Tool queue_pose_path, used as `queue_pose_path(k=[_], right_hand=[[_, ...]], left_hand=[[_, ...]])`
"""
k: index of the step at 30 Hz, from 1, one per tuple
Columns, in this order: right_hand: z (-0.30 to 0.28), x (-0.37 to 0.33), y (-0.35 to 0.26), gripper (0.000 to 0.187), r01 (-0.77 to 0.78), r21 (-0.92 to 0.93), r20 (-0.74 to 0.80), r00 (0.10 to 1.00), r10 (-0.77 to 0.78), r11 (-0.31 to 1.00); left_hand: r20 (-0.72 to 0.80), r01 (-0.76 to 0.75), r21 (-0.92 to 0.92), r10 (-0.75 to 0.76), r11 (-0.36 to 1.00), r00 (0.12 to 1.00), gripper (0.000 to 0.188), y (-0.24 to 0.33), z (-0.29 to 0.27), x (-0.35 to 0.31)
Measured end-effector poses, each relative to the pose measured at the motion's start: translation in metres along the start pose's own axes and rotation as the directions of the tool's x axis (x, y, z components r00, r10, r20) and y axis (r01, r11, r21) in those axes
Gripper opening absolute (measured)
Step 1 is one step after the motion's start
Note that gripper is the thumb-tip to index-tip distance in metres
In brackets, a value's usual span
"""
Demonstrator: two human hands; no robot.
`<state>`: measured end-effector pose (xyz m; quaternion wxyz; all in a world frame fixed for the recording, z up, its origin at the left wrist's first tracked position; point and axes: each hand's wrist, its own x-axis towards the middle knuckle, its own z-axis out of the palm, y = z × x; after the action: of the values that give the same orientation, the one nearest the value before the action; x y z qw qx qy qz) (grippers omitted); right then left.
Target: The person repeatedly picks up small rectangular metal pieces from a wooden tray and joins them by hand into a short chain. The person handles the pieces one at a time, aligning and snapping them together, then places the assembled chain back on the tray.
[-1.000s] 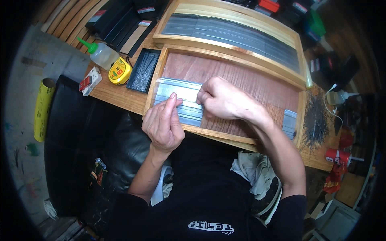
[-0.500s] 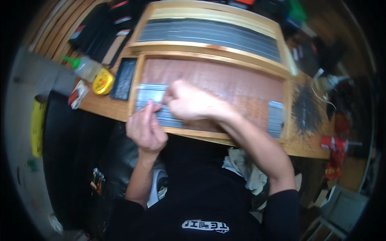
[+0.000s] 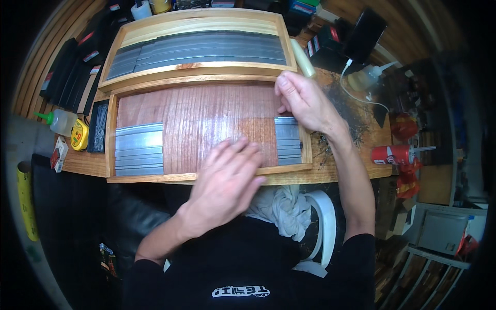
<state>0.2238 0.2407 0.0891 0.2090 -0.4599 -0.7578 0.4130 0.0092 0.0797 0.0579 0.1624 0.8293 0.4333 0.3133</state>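
Note:
A shallow wooden tray [image 3: 232, 81] lies across the bench in front of me. Grey, metallic-looking strips [image 3: 138, 150] line its left end, and a narrower group of similar strips [image 3: 288, 142] sits at its right end. Over the near middle of the tray's bare wooden floor is my left hand [image 3: 227, 181], fingers stretched out and holding nothing. My right hand [image 3: 305, 101] is above the tray's right side, just beyond the narrower group. Its fingers are curled in a pinch; whatever they may hold is hidden.
Behind stands a second wooden tray [image 3: 188, 67] with dark grey strips. Scattered thin dark pieces [image 3: 356, 119] lie on the right, near a squeeze bottle [image 3: 367, 76], a phone [image 3: 364, 35] on a white cable and a red can [image 3: 391, 154]. A yellow tape measure [image 3: 79, 135] is at left.
The view has swung right. My hands, together over the left strips before, have parted: the right moved to the tray's right end, the left to the near middle with fingers spread.

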Motion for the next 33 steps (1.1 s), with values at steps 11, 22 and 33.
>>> queue_pose_path(k=[11,22,33], right_hand=[[0.006,0.006,0.003,0.040,0.147,-0.270,0.110,0.987,-0.121,0.952],[-0.015,-0.027,-0.040,0.032,0.130,-0.058,0.012,0.991,-0.130,0.990],[-0.002,-0.072,0.004,0.016,-0.137,0.516,-0.108,0.969,0.223,0.846]], left_hand=[[0.115,-0.006,-0.056,0.012,0.998,0.993,0.045,0.008,0.032,0.035],[0.030,0.326,-0.478,-0.355,0.816,0.934,0.060,0.008,0.043,0.064],[0.207,0.464,-0.749,-0.499,0.472,0.842,0.028,-0.001,0.029,0.059]])
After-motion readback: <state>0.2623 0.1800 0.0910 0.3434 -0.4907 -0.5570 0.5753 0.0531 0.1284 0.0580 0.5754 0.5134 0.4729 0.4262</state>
